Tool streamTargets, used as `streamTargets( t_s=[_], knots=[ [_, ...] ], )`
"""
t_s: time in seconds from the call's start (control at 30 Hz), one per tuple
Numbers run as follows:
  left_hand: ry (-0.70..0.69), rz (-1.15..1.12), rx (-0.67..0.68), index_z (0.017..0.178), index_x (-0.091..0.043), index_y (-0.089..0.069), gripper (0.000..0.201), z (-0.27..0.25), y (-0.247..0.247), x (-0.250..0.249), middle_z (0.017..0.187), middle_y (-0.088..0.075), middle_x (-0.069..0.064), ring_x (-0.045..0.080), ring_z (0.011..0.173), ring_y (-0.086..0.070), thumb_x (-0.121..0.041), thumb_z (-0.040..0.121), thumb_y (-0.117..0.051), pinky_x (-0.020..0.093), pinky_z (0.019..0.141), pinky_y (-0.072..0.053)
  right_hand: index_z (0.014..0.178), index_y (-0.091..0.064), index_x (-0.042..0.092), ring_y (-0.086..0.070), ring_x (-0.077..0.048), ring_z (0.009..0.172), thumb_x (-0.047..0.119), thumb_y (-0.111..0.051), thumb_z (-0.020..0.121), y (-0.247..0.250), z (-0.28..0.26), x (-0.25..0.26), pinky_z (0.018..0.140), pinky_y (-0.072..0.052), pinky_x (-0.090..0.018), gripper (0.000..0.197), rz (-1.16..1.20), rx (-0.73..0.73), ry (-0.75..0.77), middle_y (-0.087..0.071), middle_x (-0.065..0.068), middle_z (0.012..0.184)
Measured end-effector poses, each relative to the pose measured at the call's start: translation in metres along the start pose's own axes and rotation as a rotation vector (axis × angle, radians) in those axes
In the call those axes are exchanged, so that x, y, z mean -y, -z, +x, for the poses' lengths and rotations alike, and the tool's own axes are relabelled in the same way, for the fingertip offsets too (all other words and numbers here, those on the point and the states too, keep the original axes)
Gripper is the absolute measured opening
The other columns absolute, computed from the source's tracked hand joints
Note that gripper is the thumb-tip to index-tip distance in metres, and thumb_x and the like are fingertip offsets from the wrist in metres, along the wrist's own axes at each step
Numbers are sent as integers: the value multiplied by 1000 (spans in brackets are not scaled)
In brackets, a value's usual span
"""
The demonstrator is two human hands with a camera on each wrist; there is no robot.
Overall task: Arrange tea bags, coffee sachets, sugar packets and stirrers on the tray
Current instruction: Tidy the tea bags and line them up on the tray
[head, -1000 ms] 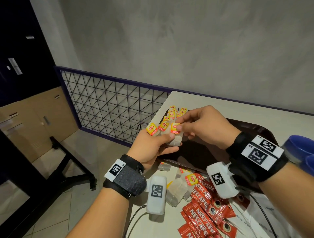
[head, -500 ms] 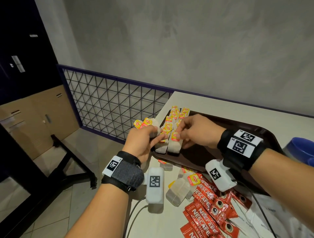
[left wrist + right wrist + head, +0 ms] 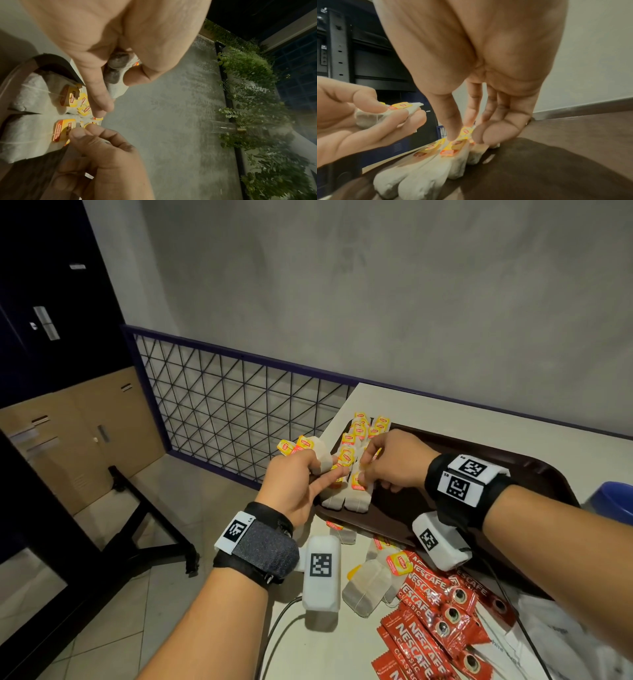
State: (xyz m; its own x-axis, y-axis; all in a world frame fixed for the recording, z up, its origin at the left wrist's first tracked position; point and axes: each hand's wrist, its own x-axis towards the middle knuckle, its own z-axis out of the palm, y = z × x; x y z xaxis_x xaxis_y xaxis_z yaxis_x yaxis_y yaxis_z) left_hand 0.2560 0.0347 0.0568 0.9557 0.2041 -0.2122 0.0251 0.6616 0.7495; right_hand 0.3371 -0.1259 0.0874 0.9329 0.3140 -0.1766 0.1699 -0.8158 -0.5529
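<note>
Several tea bags (image 3: 346, 498) lined up at tray (image 3: 534, 474) far-left corner, our left hand (image 3: 298, 484) gripping spares, right hand (image 3: 390, 463) pinching one down; coffee sachets (image 3: 431, 607) still near, sugar/stirrers unseen.

Tray (image 3: 534, 474): dark brown, low raised rim, flat on the table's far left corner.

Tea bags on tray (image 3: 349, 498): white paper sachets with yellow-and-red tags, laid side by side in rows along the tray's left end, tags pointing to the far edge; the nearest two lie flat and touching.

Held tea bags (image 3: 317, 451): a small bunch, yellow tags up, raised just left of the tray.

Loose tea bags (image 3: 368, 587): several lying on the table in front of the tray, one overlapping the sachets.

Coffee sachets (image 3: 442, 618): red sticks printed in white, heaped on the table at the tray's near edge.
</note>
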Motion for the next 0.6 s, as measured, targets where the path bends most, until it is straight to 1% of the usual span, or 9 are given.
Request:
streamTargets(
  t_s=[0.07, 0.13, 0.2, 0.23, 0.33, 0.4, 0.47, 0.53, 0.6],
  knots=[
    [17, 7, 29, 92, 12, -54, 22, 0, 0, 0, 107, -66, 37, 51, 101, -70, 19, 87, -34, 39, 64, -64, 101, -68, 17, -63, -14, 65, 21, -81, 88, 4, -1, 1, 61, -57, -30, 19, -38, -70, 27, -68, -2, 83],
    [27, 11, 71, 90, 14, -57, 21, -2, 0, 0, 111, -67, 38, 51, 102, -71, 20, 91, -37, 46, 76, -64, 101, -69, 18, -63, -15, 66, 21, -75, 93, 12, -3, 4, 62, -58, -32, 11, 12, -118, 55, -67, -1, 83],
    [24, 20, 108, 85, 13, -58, 21, -2, -1, 1, 105, -70, 36, 52, 103, -70, 18, 95, -40, 52, 91, -60, 101, -71, 16, -65, -15, 66, 18, -71, 96, 22, -7, 10, 61, -58, -30, 6, 154, -135, 93, -69, 1, 84],
    [30, 26, 134, 87, 14, -59, 20, -3, -1, 2, 103, -71, 35, 52, 103, -70, 16, 97, -42, 53, 95, -58, 101, -73, 15, -65, -15, 67, 16, -71, 96, 27, -10, 13, 58, -59, -28, 5, 235, -134, 118, -71, 0, 88],
    [60, 61, 231, 111, 18, -58, 17, -6, -3, 5, 109, -72, 32, 49, 103, -71, 10, 101, -46, 49, 91, -61, 102, -77, 13, -65, -16, 71, 11, -73, 93, 40, -18, 22, 62, -57, -30, 10, 370, -102, 206, -75, -11, 100],
    [51, 80, 279, 123, 14, -57, 24, -6, -4, 8, 118, -70, 31, 47, 105, -71, 7, 102, -49, 43, 85, -63, 100, -79, 15, -67, -16, 75, 12, -73, 92, 43, -23, 25, 69, -57, -34, 11, 329, -77, 241, -77, -9, 100],
    [42, 97, 307, 128, 11, -57, 27, -6, -3, 10, 124, -67, 31, 46, 107, -71, 4, 103, -50, 44, 88, -63, 96, -80, 17, -66, -11, 71, 10, -74, 91, 43, -27, 25, 71, -57, -32, 10, 279, -65, 250, -77, -2, 92],
    [29, 131, 312, 127, 10, -58, 26, -5, -2, 11, 124, -68, 30, 45, 107, -71, 2, 104, -49, 47, 93, -60, 93, -80, 15, -65, -4, 62, 6, -75, 91, 42, -30, 22, 63, -56, -25, 10, 267, -75, 249, -77, -1, 85],
    [-4, 200, 261, 123, 8, -63, 25, -1, -1, 13, 119, -72, 25, 39, 104, -72, -1, 106, -47, 45, 93, -60, 94, -79, 13, -63, 0, 55, 5, -75, 92, 42, -33, 19, 58, -53, -19, 10, 277, -90, 263, -75, 2, 77]
  ],
)
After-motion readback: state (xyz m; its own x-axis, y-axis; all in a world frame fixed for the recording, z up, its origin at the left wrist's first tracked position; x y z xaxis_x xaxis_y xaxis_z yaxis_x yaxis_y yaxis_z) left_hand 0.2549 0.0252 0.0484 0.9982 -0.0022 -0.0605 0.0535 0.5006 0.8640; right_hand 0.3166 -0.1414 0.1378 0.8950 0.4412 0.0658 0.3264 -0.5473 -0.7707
